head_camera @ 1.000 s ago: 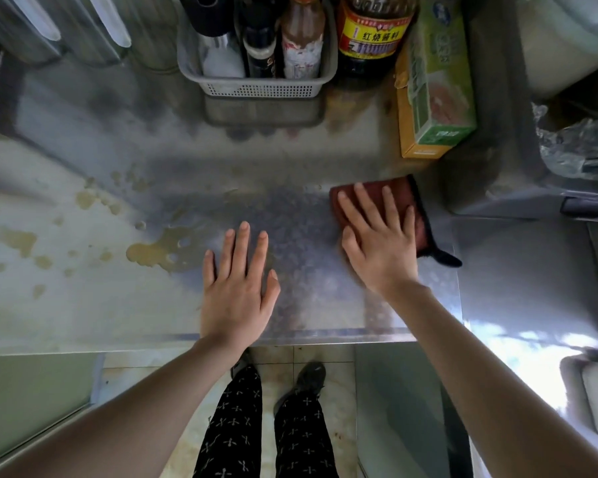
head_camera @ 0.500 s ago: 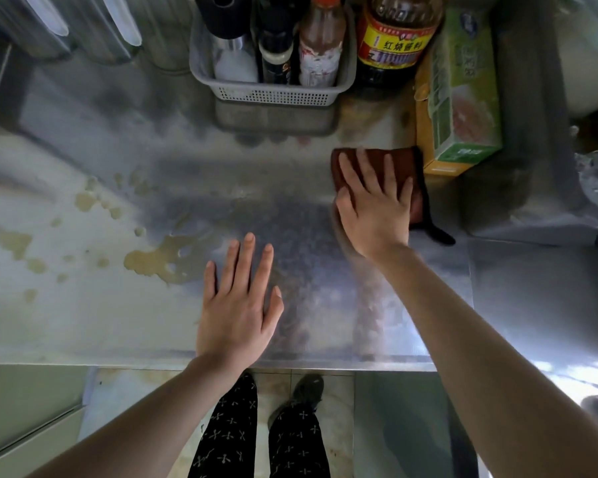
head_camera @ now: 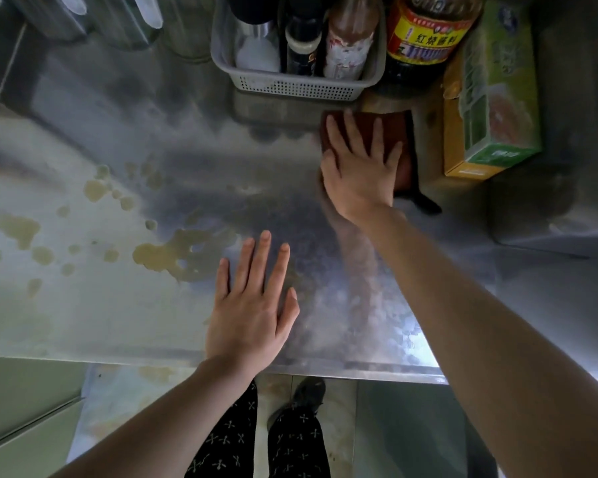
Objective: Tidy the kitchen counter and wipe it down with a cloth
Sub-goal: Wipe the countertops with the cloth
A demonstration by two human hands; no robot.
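A dark red cloth [head_camera: 394,132] with a black edge lies flat on the steel counter [head_camera: 118,322], far right of centre, just in front of the grey basket. My right hand [head_camera: 359,167] presses on it with straight, spread fingers. My left hand [head_camera: 252,305] rests flat on the counter near its front edge, fingers straight, holding nothing. Brownish spill patches [head_camera: 173,257] and smaller drops [head_camera: 94,189] spread over the counter to the left of my left hand.
A grey perforated basket [head_camera: 301,84] with bottles stands at the back. A big sauce bottle with a yellow-red label [head_camera: 425,39] and a green-yellow box [head_camera: 491,108] stand right of it. A steel appliance [head_camera: 560,201] blocks the right side. Steel containers [head_camera: 94,22] sit back left.
My right hand has pushed the cloth away from me, from mid-counter up to the basket and box. My left hand has stayed flat in place.
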